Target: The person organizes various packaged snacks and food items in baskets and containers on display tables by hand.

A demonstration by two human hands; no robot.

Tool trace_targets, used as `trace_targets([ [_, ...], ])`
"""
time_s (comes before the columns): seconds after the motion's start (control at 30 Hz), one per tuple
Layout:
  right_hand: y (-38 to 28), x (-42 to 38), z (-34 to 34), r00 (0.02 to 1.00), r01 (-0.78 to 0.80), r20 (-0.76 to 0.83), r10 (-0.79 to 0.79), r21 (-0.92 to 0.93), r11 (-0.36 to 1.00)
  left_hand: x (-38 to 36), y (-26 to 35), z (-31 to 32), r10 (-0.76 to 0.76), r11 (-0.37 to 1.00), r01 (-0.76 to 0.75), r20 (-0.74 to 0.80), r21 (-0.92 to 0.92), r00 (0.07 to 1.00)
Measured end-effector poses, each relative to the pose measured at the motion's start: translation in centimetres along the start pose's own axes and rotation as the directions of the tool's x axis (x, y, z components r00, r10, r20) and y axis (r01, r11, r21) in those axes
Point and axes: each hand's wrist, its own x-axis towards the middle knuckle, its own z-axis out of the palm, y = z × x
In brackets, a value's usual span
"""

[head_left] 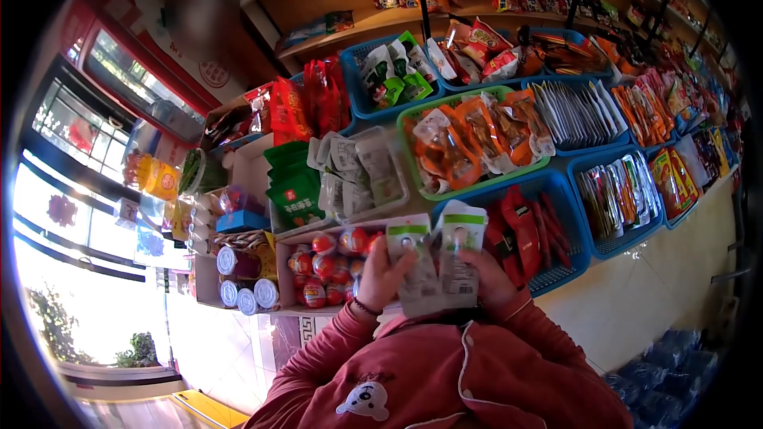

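The left hand (385,276) is closed on the left edge of one white-and-green snack pouch (412,258), its thumb across the front. The right hand (493,280) grips a second white-and-green pouch (461,248) by its right side. Both pouches stand roughly upright, side by side between the hands, at the near edge of the counter (389,122); whether more are stacked behind them is hard to tell. Red-and-white eggs (323,270) in a carton lie just beside the left hand, and a blue basket (579,226) of red packets (517,226) is near the right.
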Motion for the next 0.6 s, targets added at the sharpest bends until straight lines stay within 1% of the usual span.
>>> trace_targets([
  [0.03, -0.3, 0.1, -0.5, 0.999, 0.041, 0.008, -0.041, -0.027, 0.999, 0.1, 0.2, -0.4, -0.018, 0.997, 0.014, -0.048, -0.078, 0.999],
  [0.07, -0.8, -0.2, -0.8, 0.999, 0.039, 0.011, -0.038, -0.035, 0.999, 0.3, 0.3, -0.8, -0.039, 0.987, 0.024, -0.095, -0.157, 0.995],
  [0.13, -1.7, -1.1, -0.9, 0.992, 0.127, 0.003, -0.128, 0.126, 0.984, 0.8, 0.6, -2.0, -0.024, 0.989, -0.001, -0.161, -0.150, 0.987],
  [0.2, -1.9, -1.4, -0.6, 0.990, 0.139, -0.017, -0.138, 0.128, 0.982, 1.8, -0.5, -2.4, 0.125, 0.987, -0.100, -0.198, 0.128, 0.972],
  [0.27, -1.5, -1.2, 0.4, 0.988, 0.149, 0.052, -0.145, -0.076, 0.986, 1.8, -1.2, -0.3, 0.119, 0.992, -0.114, -0.122, 0.049, 0.985],
  [0.3, -1.4, -1.1, 1.6, 0.991, 0.118, 0.084, -0.100, -0.249, 0.961, 1.5, -1.0, 0.8, 0.108, 0.990, -0.106, -0.013, 0.096, 0.994],
  [0.33, -0.3, -0.3, 1.8, 0.989, 0.147, 0.067, -0.134, -0.251, 0.957, 1.3, -1.6, 2.4, -0.022, 0.971, 0.000, -0.089, -0.237, 0.996],
  [0.4, -0.2, 0.0, 2.4, 0.992, 0.122, 0.002, -0.123, -0.100, 0.987, 0.9, -1.4, 2.5, -0.087, 0.987, 0.071, -0.109, -0.143, 0.990],
  [0.43, -0.2, 0.0, 2.3, 0.992, 0.127, 0.007, -0.127, -0.101, 0.987, 1.2, -1.6, 2.6, 0.206, 0.961, -0.175, -0.136, 0.212, 0.969],
  [0.47, 0.1, -0.1, 1.7, 0.997, 0.073, -0.020, -0.074, -0.042, 0.996, 1.5, -1.6, 2.7, 0.475, 0.756, -0.374, -0.058, 0.537, 0.878],
  [0.5, 0.5, -0.4, 1.1, 0.999, 0.015, -0.044, -0.015, 0.018, 1.000, 1.7, -1.5, 2.6, 0.499, 0.750, -0.418, -0.025, 0.512, 0.866],
  [0.53, 0.9, -0.5, 0.2, 0.999, 0.014, -0.043, -0.013, 0.018, 1.000, 2.6, -2.1, 2.0, 0.499, 0.750, -0.417, -0.027, 0.513, 0.866],
  [0.57, 1.4, -0.6, -0.9, 0.999, -0.033, 0.028, 0.030, 0.101, 0.994, 4.0, -3.6, 0.8, 0.357, 0.885, -0.297, -0.113, 0.360, 0.927],
  [0.6, 1.6, -0.7, -1.4, 0.993, -0.084, 0.102, 0.066, 0.179, 0.980, 5.6, -4.6, -0.4, 0.195, 0.969, -0.163, -0.170, 0.186, 0.966],
])
